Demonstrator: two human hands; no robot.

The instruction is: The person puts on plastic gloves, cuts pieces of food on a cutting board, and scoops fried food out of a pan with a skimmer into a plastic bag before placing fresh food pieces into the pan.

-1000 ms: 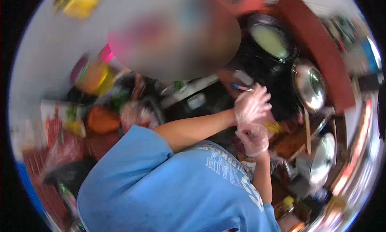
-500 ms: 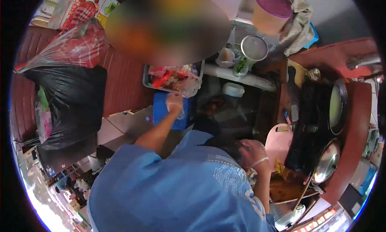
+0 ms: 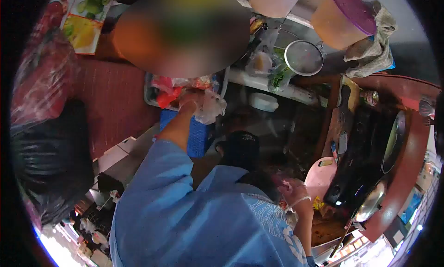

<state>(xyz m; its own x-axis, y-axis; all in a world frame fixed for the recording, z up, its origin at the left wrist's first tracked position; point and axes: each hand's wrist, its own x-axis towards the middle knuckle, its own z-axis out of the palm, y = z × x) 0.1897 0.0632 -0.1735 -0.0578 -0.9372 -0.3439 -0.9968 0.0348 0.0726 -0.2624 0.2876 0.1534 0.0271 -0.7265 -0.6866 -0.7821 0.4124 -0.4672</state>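
Evidently, the left hand (image 3: pixel 188 99), seemingly in a thin clear plastic glove, is at the near side of a grey rectangular plastic tray (image 3: pixel 146 92), its fingers lost among the contents. Whether this grip is clenched or released cannot be told. Just to its right is a crumpled clear plastic bag (image 3: pixel 212 108), lapping over the tray's near side; hand and bag overlap in view, so contact is unclear. The bag is bunched, with no clear long axis. A bright red plastic bag (image 3: pixel 169 96) lies just to the hand's left, inside the tray. The left hand is far nearer to both bags. Well apart, nearer and to the right, the clear-gloved right hand (image 3: pixel 294 191) blurs; what it grasps, if anything, cannot be told. On the tray's near side is a blue latticed plastic basket (image 3: pixel 199 136). Right of the right hand, a pink rounded chopping board (image 3: pixel 320 178) runs lengthwise from near to far.
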